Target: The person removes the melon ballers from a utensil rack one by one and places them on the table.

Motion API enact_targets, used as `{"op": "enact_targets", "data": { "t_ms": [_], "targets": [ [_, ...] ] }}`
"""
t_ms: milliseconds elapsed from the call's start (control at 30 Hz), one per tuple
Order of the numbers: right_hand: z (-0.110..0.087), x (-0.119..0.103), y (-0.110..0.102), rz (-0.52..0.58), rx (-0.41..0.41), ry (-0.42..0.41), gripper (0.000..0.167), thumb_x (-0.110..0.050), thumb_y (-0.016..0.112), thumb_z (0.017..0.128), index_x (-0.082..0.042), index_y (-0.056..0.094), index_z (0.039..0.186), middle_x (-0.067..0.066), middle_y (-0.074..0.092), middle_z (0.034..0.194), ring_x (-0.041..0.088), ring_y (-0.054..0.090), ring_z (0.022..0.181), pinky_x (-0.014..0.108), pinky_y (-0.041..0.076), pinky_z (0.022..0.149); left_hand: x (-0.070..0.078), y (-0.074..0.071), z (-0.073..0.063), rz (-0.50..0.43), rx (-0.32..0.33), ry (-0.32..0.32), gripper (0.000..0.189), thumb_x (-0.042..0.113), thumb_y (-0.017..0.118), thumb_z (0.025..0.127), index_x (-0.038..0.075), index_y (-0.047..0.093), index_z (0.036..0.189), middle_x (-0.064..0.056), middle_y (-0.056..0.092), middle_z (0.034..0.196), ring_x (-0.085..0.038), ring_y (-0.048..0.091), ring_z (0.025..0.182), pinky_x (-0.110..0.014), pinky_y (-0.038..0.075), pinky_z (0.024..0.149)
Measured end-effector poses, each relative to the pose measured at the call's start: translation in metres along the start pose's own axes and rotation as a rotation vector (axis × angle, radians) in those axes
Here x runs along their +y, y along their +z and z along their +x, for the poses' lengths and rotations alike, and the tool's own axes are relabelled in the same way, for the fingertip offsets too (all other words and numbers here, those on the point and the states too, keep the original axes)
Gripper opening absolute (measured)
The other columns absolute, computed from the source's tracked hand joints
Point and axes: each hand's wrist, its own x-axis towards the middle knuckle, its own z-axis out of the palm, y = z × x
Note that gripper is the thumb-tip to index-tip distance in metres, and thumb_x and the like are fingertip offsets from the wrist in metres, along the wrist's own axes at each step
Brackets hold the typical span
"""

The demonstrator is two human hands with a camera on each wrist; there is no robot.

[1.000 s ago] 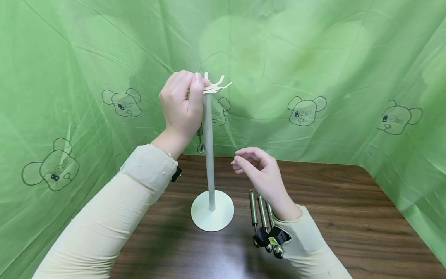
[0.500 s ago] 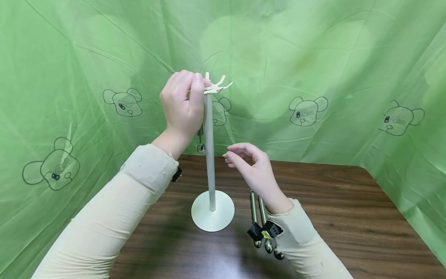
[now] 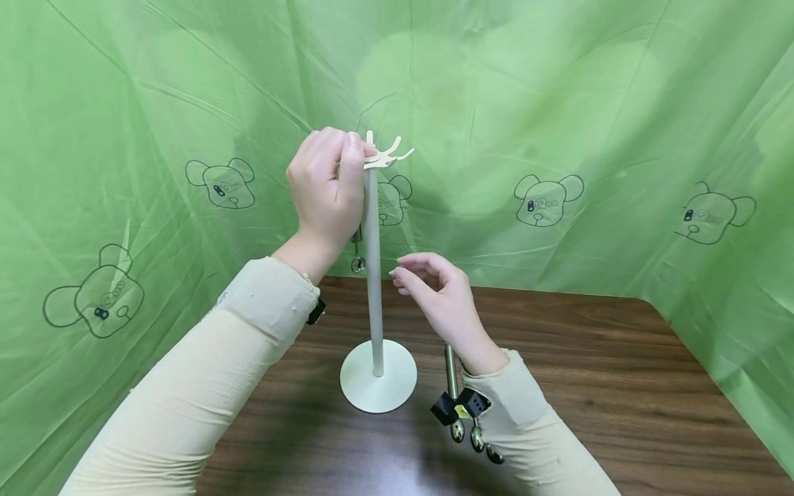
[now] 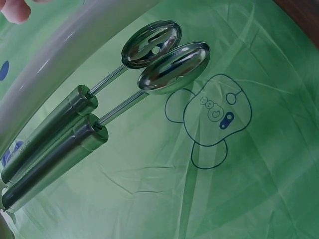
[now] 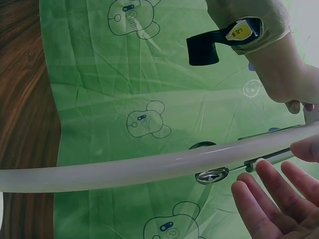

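Observation:
A white stand (image 3: 374, 275) with a round base and branching hooks (image 3: 387, 157) stands on the table. My left hand (image 3: 325, 172) grips its top beside the hooks, with fingers curled; its fingertips are partly hidden. Two steel scoops with long handles, a nearer scoop (image 4: 55, 167) and a farther scoop (image 4: 50, 134), hang bowl-down beside the pole, handle ends at the edge of the left wrist view. My right hand (image 3: 437, 289) hovers right of the pole, fingers loosely bent and holding nothing. In the right wrist view, its fingers (image 5: 279, 186) appear near a hanging scoop's handle.
Several more steel scoops (image 3: 451, 372) lie on the brown wooden table (image 3: 577, 358), partly covered by my right wrist and its black camera (image 3: 474, 402). A green cloth (image 3: 471, 103) with bear-head drawings encloses the back and sides.
My right hand has moved left and slightly up towards the pole, and its wrist now covers more of the scoops on the table. My left hand keeps its grip almost unmoved.

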Motion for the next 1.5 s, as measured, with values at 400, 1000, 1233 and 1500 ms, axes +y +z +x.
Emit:
{"op": "enact_targets", "data": {
  "t_ms": [400,1000,1233,1500],
  "targets": [
    [0.006,-0.003,0.002,-0.001,-0.014,-0.022,0.022,-0.007,0.066,0.092,0.001,0.066,0.112,0.021,0.071,0.099,0.013,0.07,0.08,0.036,0.06,0.08,-0.006,-0.01,0.006,-0.028,-0.102,0.027,0.041,0.023,0.045,0.096,0.0,0.071,0.074,-0.014,0.069,0.072,-0.028,0.058,0.069,-0.027,0.039,0.067],
    [0.012,-0.01,-0.001,0.014,-0.026,-0.046,0.021,-0.006,0.065,0.093,0.003,0.066,0.112,0.019,0.071,0.099,0.013,0.07,0.079,0.045,0.059,0.082,0.001,-0.032,0.022,0.2,-0.445,0.156,0.074,0.067,0.034,0.097,0.006,0.071,0.077,-0.008,0.074,0.084,-0.025,0.065,0.076,-0.037,0.049,0.064],
    [0.012,-0.014,0.003,0.024,-0.04,-0.043,0.021,-0.006,0.063,0.093,0.002,0.066,0.112,0.021,0.071,0.099,0.014,0.07,0.08,0.042,0.059,0.082,0.009,-0.03,0.027,0.326,-0.465,0.156,0.038,0.043,0.066,0.092,0.009,0.074,0.077,-0.003,0.072,0.078,-0.022,0.063,0.068,-0.034,0.043,0.055],
    [0.014,-0.014,0.007,0.029,-0.058,-0.05,0.022,-0.007,0.063,0.094,0.003,0.066,0.113,0.02,0.072,0.1,0.014,0.071,0.081,0.039,0.06,0.081,0.013,-0.028,0.03,0.386,-0.463,0.155,0.047,0.054,0.064,0.09,0.012,0.069,0.07,0.0,0.067,0.072,-0.019,0.056,0.059,-0.032,0.035,0.048]
  ]
}}
